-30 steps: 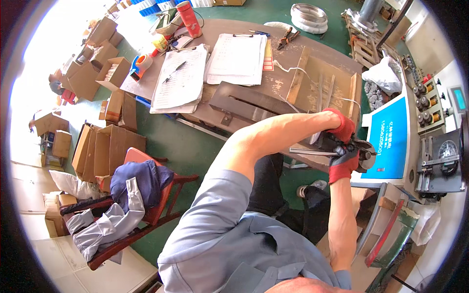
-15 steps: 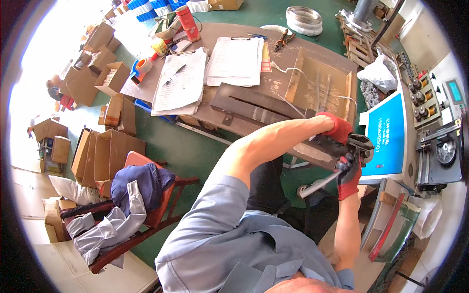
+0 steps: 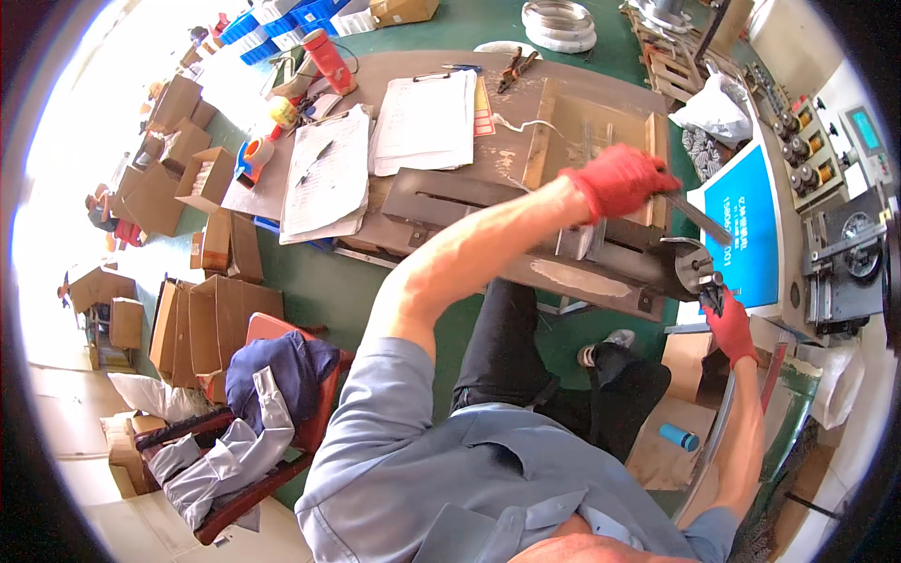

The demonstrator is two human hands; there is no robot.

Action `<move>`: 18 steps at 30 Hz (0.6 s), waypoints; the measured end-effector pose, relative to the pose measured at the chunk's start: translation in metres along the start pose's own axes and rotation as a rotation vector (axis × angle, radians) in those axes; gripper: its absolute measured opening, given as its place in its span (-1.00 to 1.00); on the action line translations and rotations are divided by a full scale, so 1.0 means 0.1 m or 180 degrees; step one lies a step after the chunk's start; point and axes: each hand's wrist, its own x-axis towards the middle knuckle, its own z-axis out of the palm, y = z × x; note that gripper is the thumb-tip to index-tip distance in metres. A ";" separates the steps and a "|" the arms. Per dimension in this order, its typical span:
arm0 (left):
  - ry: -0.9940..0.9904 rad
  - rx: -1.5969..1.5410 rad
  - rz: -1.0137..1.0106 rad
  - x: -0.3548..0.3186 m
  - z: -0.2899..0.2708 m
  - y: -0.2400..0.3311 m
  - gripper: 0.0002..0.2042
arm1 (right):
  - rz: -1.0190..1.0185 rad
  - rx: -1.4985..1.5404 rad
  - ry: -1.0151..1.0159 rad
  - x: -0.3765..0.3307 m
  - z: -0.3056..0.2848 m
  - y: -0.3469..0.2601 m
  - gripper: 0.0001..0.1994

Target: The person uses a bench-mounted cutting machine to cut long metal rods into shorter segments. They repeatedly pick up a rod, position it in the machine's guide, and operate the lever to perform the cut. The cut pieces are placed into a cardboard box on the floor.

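My left hand (image 3: pixel 619 181), in a red glove, is raised over the near edge of a wooden tray (image 3: pixel 537 155). Its fingers are closed on a slim grey metal piece (image 3: pixel 702 219) that slants down to the right; blur hides whether it is one strip or several wires. At the bench's right end stands a bench-mounted metal tool with a curved dark plate (image 3: pixel 685 267). My right hand (image 3: pixel 730 330), in a red and black glove, is closed around the tool's dark handle (image 3: pixel 713 295), below and right of the plate.
A long slotted steel bar (image 3: pixel 450 202) lies along the bench (image 3: pixel 394 75). Clipboards with papers (image 3: pixel 427 122), pliers (image 3: pixel 514 70) and a red cylinder (image 3: pixel 328 61) are on it. A machine with a blue screen (image 3: pixel 741 230) stands right. A chair (image 3: pixel 319 403) holds clothes.
My left hand has moved up and left, away from the tool, carrying the metal piece. My right hand has moved right, and the grey bar that slanted down-left from it no longer shows there.
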 end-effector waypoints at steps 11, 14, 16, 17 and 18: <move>-0.0228 0.2162 0.0512 0.02 -0.33 -1.30 -0.61 | -0.0371 -0.0888 -0.0328 0.25 -0.20 0.10 -0.56; -0.0082 0.2189 0.0911 0.07 -0.37 -1.58 -0.63 | -0.0446 -0.0802 -0.0342 0.30 -0.25 0.03 -0.59; -0.0163 0.2303 0.1093 0.16 -0.39 -1.68 -0.66 | -0.0399 -0.0944 -0.0477 0.33 -0.25 0.05 -0.59; -0.0308 0.2340 0.1133 0.20 -0.37 -1.71 -0.66 | -0.0404 -0.0952 -0.0428 0.31 -0.25 0.06 -0.59; -0.0362 0.2324 0.1294 0.21 -0.39 -1.71 -0.66 | -0.0445 -0.0952 -0.0375 0.32 -0.24 0.06 -0.59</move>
